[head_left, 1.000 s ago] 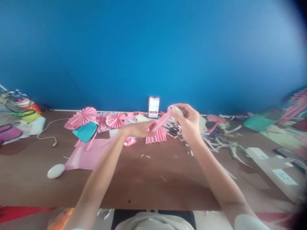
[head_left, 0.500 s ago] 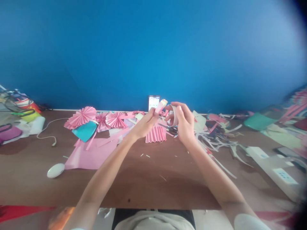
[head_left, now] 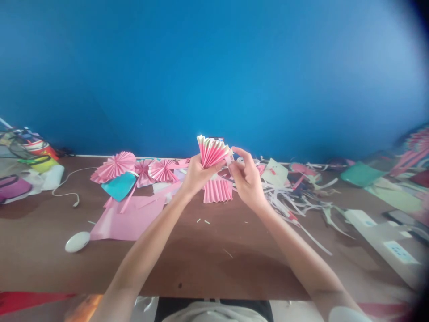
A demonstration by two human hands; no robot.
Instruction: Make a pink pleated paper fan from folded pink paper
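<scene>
A pleated pink paper fan [head_left: 212, 153] with pale edges is held up above the table, its folds spread out. My left hand [head_left: 196, 176] is closed on its lower, gathered part, with the thumb laid along the paper. My right hand [head_left: 247, 179] meets the fan's right edge, fingers bent and pinching a small whitish strip [head_left: 229, 158] there. Exactly how the strip joins the fan is hard to make out. Below the hands, a flat pleated pink sheet [head_left: 217, 191] lies on the table.
Pink paper rosettes [head_left: 163, 171], a teal paper piece [head_left: 119, 185] and a pink sheet [head_left: 134, 221] lie left. A white mouse [head_left: 77, 241] rests nearer me. Tangled paper strips [head_left: 291, 199] and a power strip [head_left: 375, 230] are right. A phone [head_left: 217, 139] stands behind the fan.
The folded pink paper in my left hand has opened from a narrow bundle into a fan. My right hand has moved left to its edge; the curled white band in its fingers is no longer clearly visible.
</scene>
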